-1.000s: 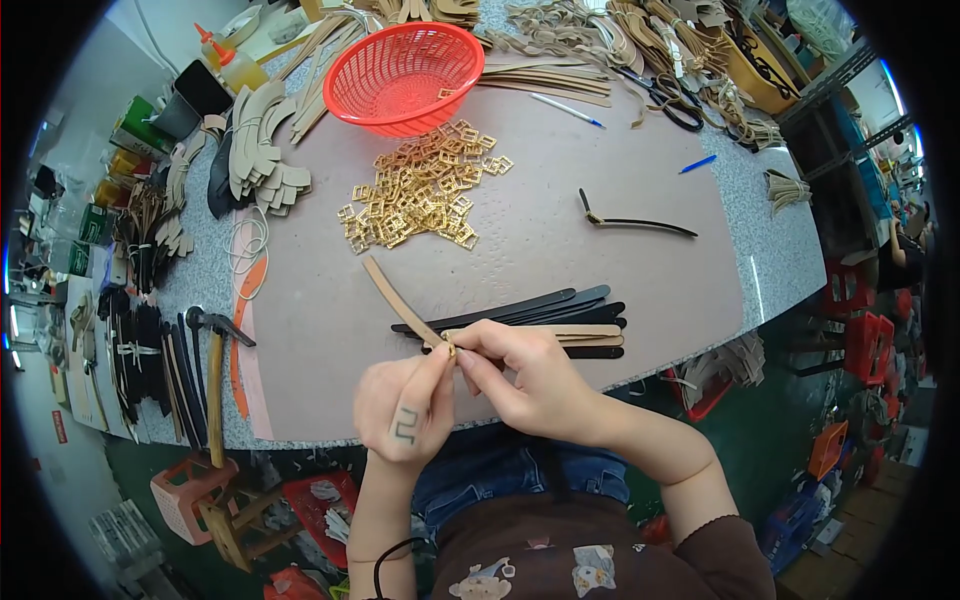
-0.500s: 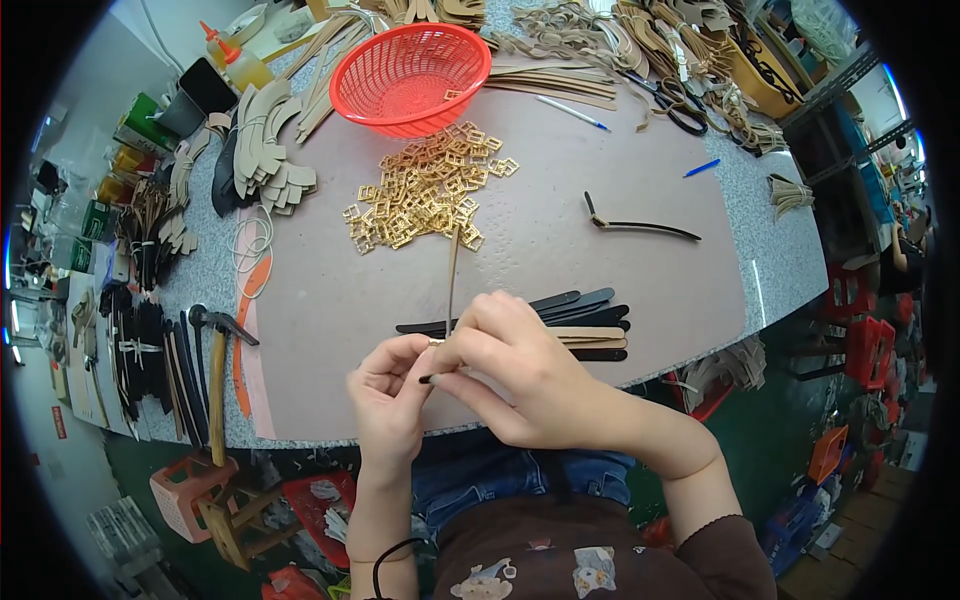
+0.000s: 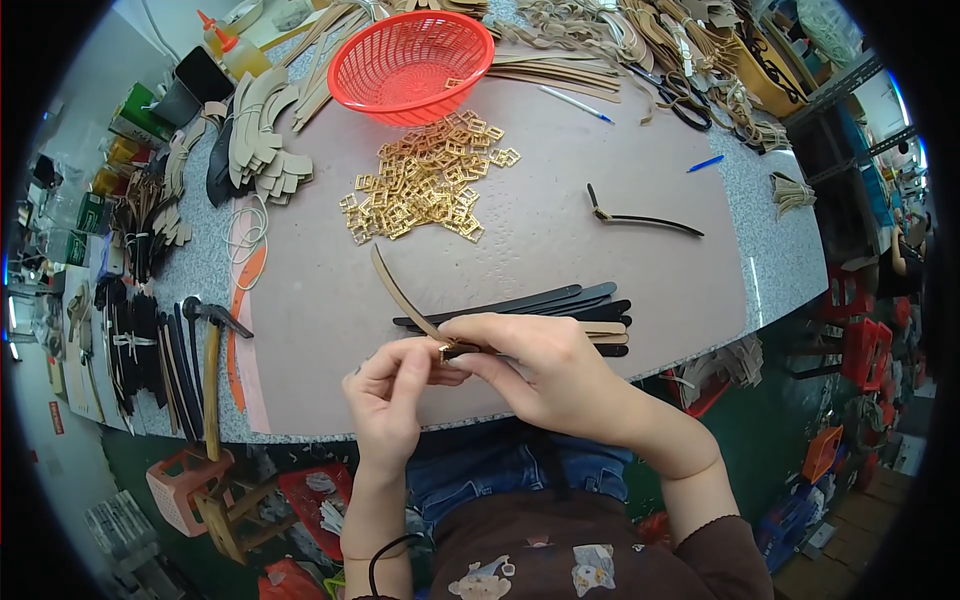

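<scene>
The right hand pinched a strap beside its gold buckle, above the mat's near side. The left hand touched the buckle; whether it clamped there, I could not tell.

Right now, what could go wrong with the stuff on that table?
The small gold buckle sits at the fingertips of the left hand and right hand, so it might slip. The loose pile of gold buckles could scatter if brushed. The hammer has its handle poking past the table edge, so a bump might knock it down.
</scene>
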Tool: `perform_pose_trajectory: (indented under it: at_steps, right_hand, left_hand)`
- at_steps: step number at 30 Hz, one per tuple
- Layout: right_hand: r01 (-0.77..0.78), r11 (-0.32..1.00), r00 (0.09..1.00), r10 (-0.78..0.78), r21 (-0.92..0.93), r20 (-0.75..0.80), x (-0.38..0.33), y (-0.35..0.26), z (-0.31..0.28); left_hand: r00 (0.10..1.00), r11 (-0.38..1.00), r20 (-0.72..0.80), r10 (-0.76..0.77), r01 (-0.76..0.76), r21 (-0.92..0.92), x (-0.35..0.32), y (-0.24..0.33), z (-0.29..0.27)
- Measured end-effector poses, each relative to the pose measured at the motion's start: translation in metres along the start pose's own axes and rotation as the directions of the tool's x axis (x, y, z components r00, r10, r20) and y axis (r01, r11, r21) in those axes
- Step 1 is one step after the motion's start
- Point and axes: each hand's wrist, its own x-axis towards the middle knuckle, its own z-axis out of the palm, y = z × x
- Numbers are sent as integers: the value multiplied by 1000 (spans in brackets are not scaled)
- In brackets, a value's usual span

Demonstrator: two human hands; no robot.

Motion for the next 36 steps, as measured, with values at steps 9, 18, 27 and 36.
perform_pose_trajectory:
  at_steps: [9, 18, 27, 36]
  right_hand:
    - [-4, 1000, 999, 4, 10, 44, -4, -3, -8]
    - [29, 999, 995, -31, 23, 91, -10, 5, -8]
    - [372, 881, 928, -362, -291, 91, 14, -3, -17]
    - [239, 838, 971, -207, -491, 119, -4, 49, -58]
  left_hand:
    - [995, 993, 99, 7, -18, 116, -1, 9, -1]
    - [981, 977, 194, -8, -34, 209, -3, 12, -8]
    - [936, 960, 282, 209, -252, 125, 2, 17, -3]
    - [962, 776, 259, 91, -232, 587, 58, 6, 26]
